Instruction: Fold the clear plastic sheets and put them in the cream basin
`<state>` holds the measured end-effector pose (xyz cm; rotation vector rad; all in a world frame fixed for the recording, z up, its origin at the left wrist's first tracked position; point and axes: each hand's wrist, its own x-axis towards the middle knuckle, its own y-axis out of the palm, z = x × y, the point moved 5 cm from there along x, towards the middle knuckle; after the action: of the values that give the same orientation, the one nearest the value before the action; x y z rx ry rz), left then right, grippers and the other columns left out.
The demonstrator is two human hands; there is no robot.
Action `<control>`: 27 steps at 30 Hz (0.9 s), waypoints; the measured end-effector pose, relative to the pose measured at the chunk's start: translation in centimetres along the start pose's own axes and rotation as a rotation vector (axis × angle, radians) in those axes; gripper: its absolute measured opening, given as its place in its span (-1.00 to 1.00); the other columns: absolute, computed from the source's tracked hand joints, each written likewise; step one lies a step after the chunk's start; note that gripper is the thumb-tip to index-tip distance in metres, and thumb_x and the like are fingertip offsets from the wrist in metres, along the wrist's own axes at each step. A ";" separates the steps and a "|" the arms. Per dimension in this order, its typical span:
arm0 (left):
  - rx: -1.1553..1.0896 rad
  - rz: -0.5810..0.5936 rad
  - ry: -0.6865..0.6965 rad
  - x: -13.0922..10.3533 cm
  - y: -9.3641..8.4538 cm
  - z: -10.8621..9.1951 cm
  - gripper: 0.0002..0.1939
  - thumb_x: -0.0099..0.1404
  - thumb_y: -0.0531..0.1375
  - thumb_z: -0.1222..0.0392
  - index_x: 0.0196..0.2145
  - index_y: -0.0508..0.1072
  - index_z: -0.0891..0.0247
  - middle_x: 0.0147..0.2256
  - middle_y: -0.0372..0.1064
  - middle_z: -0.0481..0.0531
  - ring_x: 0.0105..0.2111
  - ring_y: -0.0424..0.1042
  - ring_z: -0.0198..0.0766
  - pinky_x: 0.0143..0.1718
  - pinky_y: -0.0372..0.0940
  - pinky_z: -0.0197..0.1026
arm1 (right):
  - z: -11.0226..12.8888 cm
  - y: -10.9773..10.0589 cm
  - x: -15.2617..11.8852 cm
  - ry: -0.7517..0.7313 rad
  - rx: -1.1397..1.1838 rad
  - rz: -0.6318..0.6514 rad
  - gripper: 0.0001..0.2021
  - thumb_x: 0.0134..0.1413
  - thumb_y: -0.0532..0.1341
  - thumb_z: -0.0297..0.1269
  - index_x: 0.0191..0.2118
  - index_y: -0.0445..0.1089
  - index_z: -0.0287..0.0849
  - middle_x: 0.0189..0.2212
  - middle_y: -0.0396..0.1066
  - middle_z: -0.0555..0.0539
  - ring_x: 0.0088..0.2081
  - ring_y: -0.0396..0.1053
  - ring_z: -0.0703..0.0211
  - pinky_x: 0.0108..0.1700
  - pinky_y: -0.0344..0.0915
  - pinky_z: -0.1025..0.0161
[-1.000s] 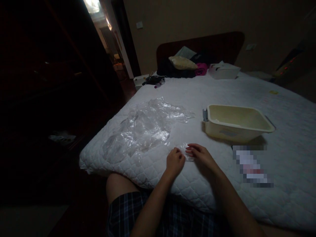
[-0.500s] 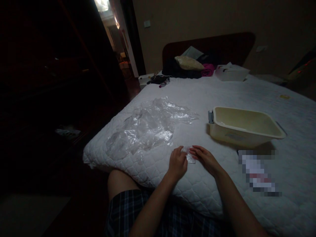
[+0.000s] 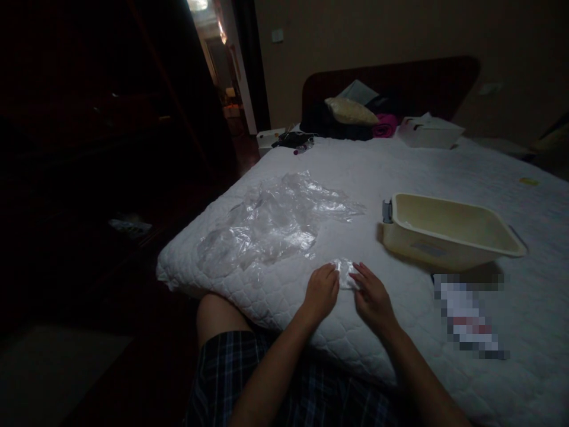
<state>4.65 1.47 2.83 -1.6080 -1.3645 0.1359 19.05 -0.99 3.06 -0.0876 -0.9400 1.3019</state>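
Note:
A small folded clear plastic bag [image 3: 345,274] lies on the quilted white mattress between my hands. My left hand [image 3: 322,290] is closed on its left edge, fingers bent together. At the right edge, my right hand [image 3: 373,298] grips it with the fingertips, thumb hidden from sight. Just left of my hands, a heap of crumpled clear plastic bags [image 3: 275,219] spreads over the mattress, not touched by either hand.
A cream plastic tub [image 3: 440,248] with grey handles stands to the right. In front of it lies a blurred-out flat item [image 3: 469,317]. Toward the headboard [image 3: 444,83] are a pillow [image 3: 351,111], a pink roll [image 3: 384,126] and a white box [image 3: 429,131].
The small plastic bag now lies flatter and wider between my hands. My right hand has turned, its fingers now at the bag's right edge. The whole view has shifted slightly.

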 end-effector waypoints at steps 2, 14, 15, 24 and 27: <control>-0.034 -0.009 -0.015 0.0 0.0 0.2 -0.74 0.30 -0.01 0.31 -0.09 0.34 0.28 -0.02 0.31 0.12 0.03 0.24 -0.20 0.07 0.16 -0.03 | 0.7 0.6 -0.2 -0.151 -0.131 0.116 -0.62 -0.06 0.09 -0.45 -0.06 0.34 -0.11 0.09 0.26 -0.14 0.18 0.07 0.00 0.15 0.02 -0.14; -0.294 -0.033 -0.005 0.1 -0.9 0.0 -0.71 0.13 0.14 0.33 -0.14 0.37 0.23 0.04 0.27 0.10 0.13 0.13 -0.15 0.13 0.09 0.04 | -0.1 -0.8 -0.3 0.164 -0.032 -0.131 -0.78 0.07 0.09 -0.24 -0.19 0.39 -0.12 -0.25 0.45 -0.11 -0.21 0.40 0.08 -0.13 0.33 0.06; -0.332 -0.037 -0.002 0.2 -0.9 -0.1 -0.77 0.16 0.12 0.33 -0.19 0.38 0.23 0.03 0.29 0.09 0.14 0.13 -0.16 0.12 0.10 0.03 | -0.2 -0.9 -0.3 0.213 0.004 -0.138 -0.78 0.07 0.10 -0.22 -0.18 0.39 -0.13 -0.26 0.45 -0.11 -0.25 0.41 0.09 -0.16 0.35 0.09; -0.856 -0.006 -0.433 1.6 0.5 0.1 -0.90 0.11 0.16 0.21 -0.41 0.40 0.29 -0.42 0.42 0.00 -0.38 0.40 -0.30 -0.30 0.28 -0.24 | -2.3 -1.5 -0.1 0.484 0.337 -0.255 -0.63 -0.11 0.23 0.00 -0.24 0.39 -0.17 -0.28 0.45 -0.14 -0.27 0.41 0.06 -0.16 0.36 0.05; -1.087 0.065 -0.600 2.0 2.2 0.6 -0.79 0.00 0.24 0.12 -0.46 0.38 0.32 -0.58 0.31 -0.09 -0.55 0.29 -0.40 -0.48 0.17 -0.34 | -3.3 -1.7 -0.2 0.515 0.429 -0.230 -0.59 -0.08 0.18 0.07 -0.24 0.41 -0.18 -0.29 0.45 -0.14 -0.31 0.41 0.07 -0.21 0.37 0.07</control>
<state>6.50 3.66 1.90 -2.6492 -2.0234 -0.1327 22.45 -0.25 1.77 0.0195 -0.2159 1.1607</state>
